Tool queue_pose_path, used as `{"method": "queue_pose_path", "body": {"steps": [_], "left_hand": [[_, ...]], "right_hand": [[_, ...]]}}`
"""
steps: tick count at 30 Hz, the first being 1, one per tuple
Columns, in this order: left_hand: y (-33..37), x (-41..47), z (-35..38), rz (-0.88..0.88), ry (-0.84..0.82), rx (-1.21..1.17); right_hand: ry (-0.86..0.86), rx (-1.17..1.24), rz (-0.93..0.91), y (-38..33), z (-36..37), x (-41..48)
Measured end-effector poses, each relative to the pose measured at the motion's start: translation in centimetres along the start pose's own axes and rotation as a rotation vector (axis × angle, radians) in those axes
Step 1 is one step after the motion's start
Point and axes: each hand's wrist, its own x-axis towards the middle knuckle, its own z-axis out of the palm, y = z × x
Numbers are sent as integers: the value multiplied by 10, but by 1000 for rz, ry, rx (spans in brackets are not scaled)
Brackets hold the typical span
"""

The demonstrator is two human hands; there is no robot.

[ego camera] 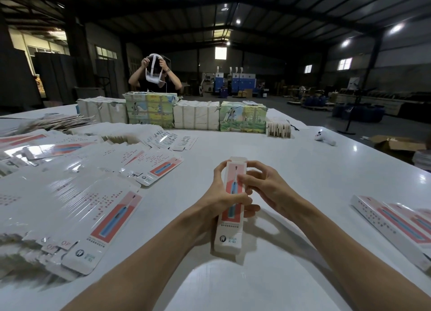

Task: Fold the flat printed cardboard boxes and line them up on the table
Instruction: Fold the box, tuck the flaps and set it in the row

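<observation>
A long white box (229, 236) printed with a pink panel and a blue toothbrush is held above the white table (303, 170), its far flap open. My left hand (221, 201) grips its left side and middle, fingers curled round it. My right hand (265, 187) holds its right edge near the far end with curled fingers. Flat unfolded boxes (93, 205) of the same print lie spread in overlapping piles on the left. Folded boxes (401, 226) lie side by side at the right edge.
Bundled stacks of printed cartons (172, 112) stand in a row across the far side of the table. A person (155, 77) behind them handles a white headset. A white controller (324, 138) lies at the far right. A cardboard box (396, 143) sits on the floor beyond the table.
</observation>
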Motion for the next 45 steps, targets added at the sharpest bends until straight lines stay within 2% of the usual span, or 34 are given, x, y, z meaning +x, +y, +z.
{"method": "queue_pose_path", "body": {"steps": [7,11,21,33,39,45], "left_hand": [[0,-1,-2,12,9,82],[6,-8,3,5,-23,102],[16,-21,9,-5,-103,136],[19,-21,10,9,-98,148],[16,-20,6,-14,-92,168],[17,-19,6,-23,-134,164]], "right_hand": [[1,18,6,3,1,2],[170,99,26,3,-1,5],[252,-151,-102,7,-11,2],[260,-179,-178,4,-9,2],[242,11,-49,-1,-6,5],[286,77,30,-4,-7,6]]}}
